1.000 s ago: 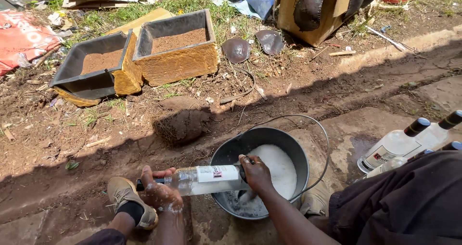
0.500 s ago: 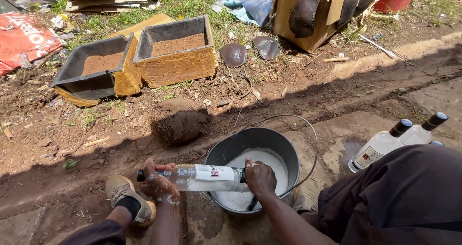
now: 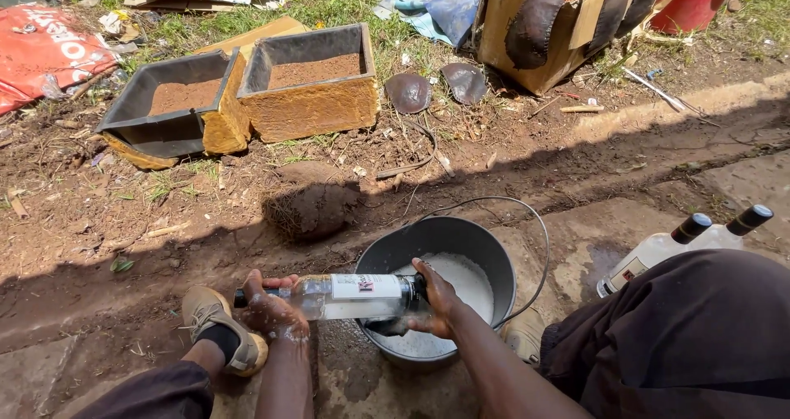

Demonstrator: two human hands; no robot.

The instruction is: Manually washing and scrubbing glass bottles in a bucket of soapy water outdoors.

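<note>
- The left hand (image 3: pixel 276 312) is wet and soapy; its grip is wrapped round the neck end of a clear glass bottle (image 3: pixel 350 295).
- The right hand (image 3: pixel 436 300) clasps the bottle's base end, fingers curled round it.
- The bottle lies level between the two hands, its base over the rim of a dark bucket (image 3: pixel 395 250), its neck out past the rim to the left. A white label shows on its side.
- The bucket stands on the ground and holds white suds (image 3: pixel 473 275); its wire handle (image 3: pixel 539 246) hangs down around the far side.
- Two more bottles (image 3: pixel 683 242) with dark caps lie near the bucket on the right, partly hidden behind the person's dark-clothed knee (image 3: pixel 699 337).
- A tan shoe (image 3: pixel 218 332) sits just left of the left hand.
- Well beyond, on the dirt, two rectangular moulds (image 3: pixel 247 94) hold brown soil, with a cardboard box (image 3: pixel 551 24) further right.
</note>
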